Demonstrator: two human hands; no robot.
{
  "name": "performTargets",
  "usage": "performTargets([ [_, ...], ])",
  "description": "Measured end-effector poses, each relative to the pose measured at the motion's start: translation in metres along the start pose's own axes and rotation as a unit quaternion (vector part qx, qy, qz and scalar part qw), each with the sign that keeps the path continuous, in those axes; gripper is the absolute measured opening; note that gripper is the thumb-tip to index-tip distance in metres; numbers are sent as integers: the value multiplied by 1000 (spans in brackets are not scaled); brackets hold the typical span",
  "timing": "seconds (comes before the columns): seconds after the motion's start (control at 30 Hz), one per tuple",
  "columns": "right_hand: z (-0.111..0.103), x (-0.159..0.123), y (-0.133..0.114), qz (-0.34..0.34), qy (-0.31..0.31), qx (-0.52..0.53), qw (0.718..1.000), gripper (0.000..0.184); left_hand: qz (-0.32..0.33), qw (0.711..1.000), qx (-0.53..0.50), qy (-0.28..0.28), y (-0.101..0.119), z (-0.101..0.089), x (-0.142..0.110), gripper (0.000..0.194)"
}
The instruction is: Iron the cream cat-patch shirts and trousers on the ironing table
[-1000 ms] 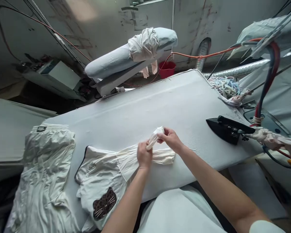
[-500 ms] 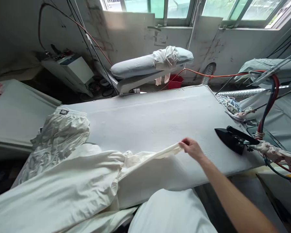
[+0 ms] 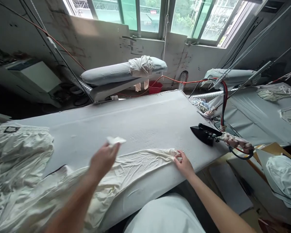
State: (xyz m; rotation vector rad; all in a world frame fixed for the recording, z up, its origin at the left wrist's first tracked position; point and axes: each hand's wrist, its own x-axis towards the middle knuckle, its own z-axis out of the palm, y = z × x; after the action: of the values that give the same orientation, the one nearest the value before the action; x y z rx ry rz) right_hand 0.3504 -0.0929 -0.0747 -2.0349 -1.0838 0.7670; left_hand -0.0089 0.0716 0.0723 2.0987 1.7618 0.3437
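Person's view looking down at a long padded table [image 3: 140, 123]; clock directions are from pic ctr. A white shirt [image 3: 52, 195] lies at 7 to 8 o'clock, its sleeve [image 3: 143, 164] stretched along the near side thru 6 toward 4, wrinkled but laid out lengthwise.

L hand [image 3: 104, 160], at 8 o'clock, is above the cloth, fingers closed round a tuft of white cloth [image 3: 115, 140] that pokes up past the knuckles. R hand [image 3: 184, 165], btwn 4 and 5, has thumb and fingertips close together at the sleeve's far end. View's poor here (L arm blurred, details small), so can't tell if the tuft belongs to the shirt, or if R fingertips pinch or just touch.

Change: approx half a sec ago only the R hand shows, w/ the shirt body swung up across the lower left. Now the L hand is back in view and the sleeve lies lower and flatter on the table, so it's spread out, both hands by it.

Nearby: black iron [image 3: 203, 135] rests at 3 o'clock; white pants [image 3: 21, 145] at 8 to 9; padded arm [image 3: 109, 72] at 11.
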Motion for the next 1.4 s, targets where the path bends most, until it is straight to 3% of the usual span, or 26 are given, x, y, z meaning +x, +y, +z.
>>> performTargets([
  [0.1,5,-15,14,-16,43,-33,998,57,50,996,-7,-72,92,69,26,49],
  [0.17,8,-20,17,-15,71,-72,995,50,53,991,1,-120,132,121,26,40],
  [0.23,9,-19,14,-10,69,-110,992,32,52,989,9,-141,147,160,17,34],
  [0.3,6,-11,5,1,34,-146,989,15,42,989,-6,-138,141,180,7,35],
  [0.47,-18,23,-12,11,-80,-206,975,27,-53,988,-14,-142,119,175,9,59],
  [0.57,-33,39,-20,25,-105,-127,986,26,-76,988,-26,-134,127,167,13,62],
  [0.67,-40,53,-40,36,-140,92,985,28,-56,992,-66,-92,145,159,11,56],
  [0.77,-33,62,-65,50,-195,269,942,46,-24,993,-103,-46,166,157,5,49],
  [0.83,-22,61,-78,51,-194,316,927,54,15,991,-132,-18,177,164,-1,47],
  [0.9,-9,54,-91,30,-168,302,938,62,71,986,-154,-4,181,176,-11,45],
  [1.0,3,44,-115,-27,-138,234,962,70,95,983,-152,36,152,184,-36,52],
  [1.1,-12,52,-134,-94,-30,281,955,55,-50,976,-108,185,78,160,-80,65],
  [1.17,-39,70,-132,-150,73,283,944,47,-149,958,-119,216,21,130,-112,58],
  [1.2,-55,81,-126,-166,107,250,948,44,-193,956,-138,172,-3,115,-125,53],
  [1.23,-72,91,-116,-168,129,206,955,41,-211,962,-157,72,-22,100,-133,48],
  [1.3,-99,105,-93,-118,144,121,975,37,-182,953,-174,-167,-44,72,-137,35],
  [1.33,-106,107,-83,-80,146,92,982,36,-149,940,-162,-260,-49,56,-132,30],
  [1.37,-106,106,-75,-43,137,74,987,37,-118,934,-137,-309,-53,40,-124,26],
  [1.4,-100,103,-71,-11,114,60,992,36,-100,940,-105,-310,-58,21,-114,24],
])
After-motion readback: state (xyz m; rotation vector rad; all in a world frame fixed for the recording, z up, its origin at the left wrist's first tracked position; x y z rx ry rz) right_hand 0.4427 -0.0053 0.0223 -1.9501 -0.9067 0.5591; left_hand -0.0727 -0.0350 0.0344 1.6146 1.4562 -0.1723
